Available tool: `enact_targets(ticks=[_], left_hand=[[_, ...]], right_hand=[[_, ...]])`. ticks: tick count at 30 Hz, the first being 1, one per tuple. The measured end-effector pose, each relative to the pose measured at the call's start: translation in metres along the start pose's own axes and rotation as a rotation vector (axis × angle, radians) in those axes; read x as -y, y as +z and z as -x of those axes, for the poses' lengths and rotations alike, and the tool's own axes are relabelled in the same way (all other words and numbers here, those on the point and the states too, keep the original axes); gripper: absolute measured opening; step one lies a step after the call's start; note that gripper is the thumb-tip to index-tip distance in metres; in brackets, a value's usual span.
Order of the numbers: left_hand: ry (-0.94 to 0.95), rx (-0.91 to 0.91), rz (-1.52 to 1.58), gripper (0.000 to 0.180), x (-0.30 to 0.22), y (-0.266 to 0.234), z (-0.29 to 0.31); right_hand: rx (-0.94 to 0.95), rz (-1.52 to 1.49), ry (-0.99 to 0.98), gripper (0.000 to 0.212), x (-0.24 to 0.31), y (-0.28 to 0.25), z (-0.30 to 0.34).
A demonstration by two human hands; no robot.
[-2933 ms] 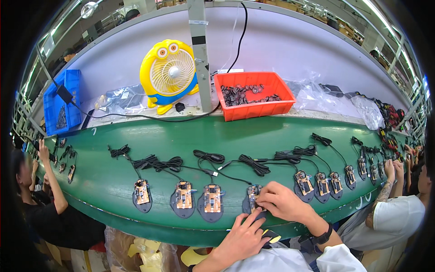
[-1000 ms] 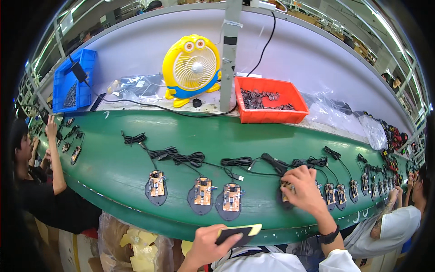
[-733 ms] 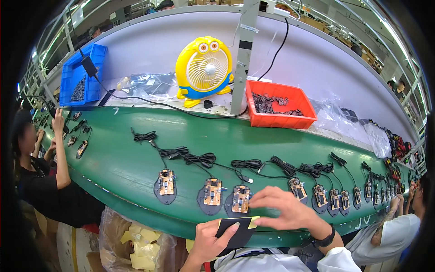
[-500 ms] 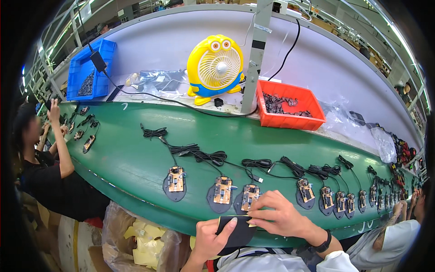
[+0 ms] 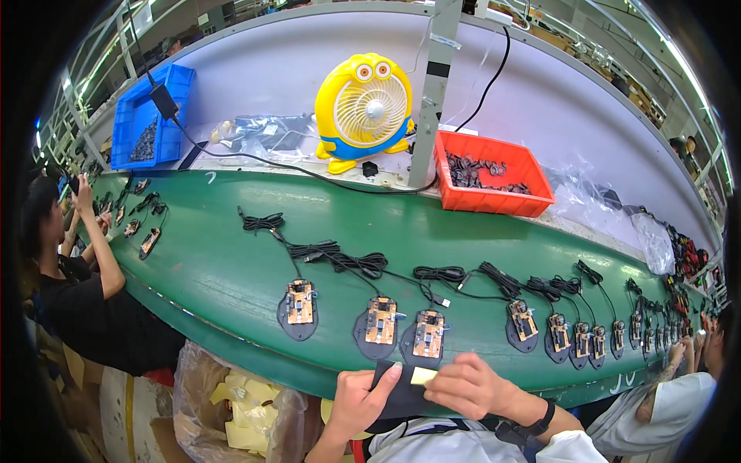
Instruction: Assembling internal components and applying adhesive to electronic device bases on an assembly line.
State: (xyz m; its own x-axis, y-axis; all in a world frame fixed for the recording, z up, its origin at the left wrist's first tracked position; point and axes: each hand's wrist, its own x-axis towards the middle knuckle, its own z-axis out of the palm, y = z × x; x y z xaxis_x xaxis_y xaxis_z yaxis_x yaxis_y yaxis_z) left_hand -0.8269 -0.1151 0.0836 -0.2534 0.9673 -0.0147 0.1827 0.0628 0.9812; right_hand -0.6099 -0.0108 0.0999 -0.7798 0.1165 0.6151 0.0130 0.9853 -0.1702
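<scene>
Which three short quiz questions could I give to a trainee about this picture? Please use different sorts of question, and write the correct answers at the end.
1. True or false: the red bin stands to the right of the yellow and blue fan.
2. Choose one. The left hand holds:
A) a bundled cable
B) a black sheet
C) a blue bin
3. What colour is the small piece pinched by the fingers of the right hand?

Key: 1. True. 2. B. 3. Pale yellow.

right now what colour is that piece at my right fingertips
Pale yellow piece, clearest in head view.
</scene>
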Motion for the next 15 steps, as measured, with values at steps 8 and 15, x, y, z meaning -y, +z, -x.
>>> enact_targets(ticks=[8, 15], left_hand=[[0.244, 0.125, -0.179, 0.029, 0.009, 0.001, 0.008], [0.698, 0.296, -0.525, 0.036, 0.004, 0.033, 0.004]], right_hand=[[-0.538, -0.731, 0.822, 0.006, -0.015, 0.023, 0.008], [-0.144, -0.603, 0.971, 0.010, -0.035, 0.031, 0.023]])
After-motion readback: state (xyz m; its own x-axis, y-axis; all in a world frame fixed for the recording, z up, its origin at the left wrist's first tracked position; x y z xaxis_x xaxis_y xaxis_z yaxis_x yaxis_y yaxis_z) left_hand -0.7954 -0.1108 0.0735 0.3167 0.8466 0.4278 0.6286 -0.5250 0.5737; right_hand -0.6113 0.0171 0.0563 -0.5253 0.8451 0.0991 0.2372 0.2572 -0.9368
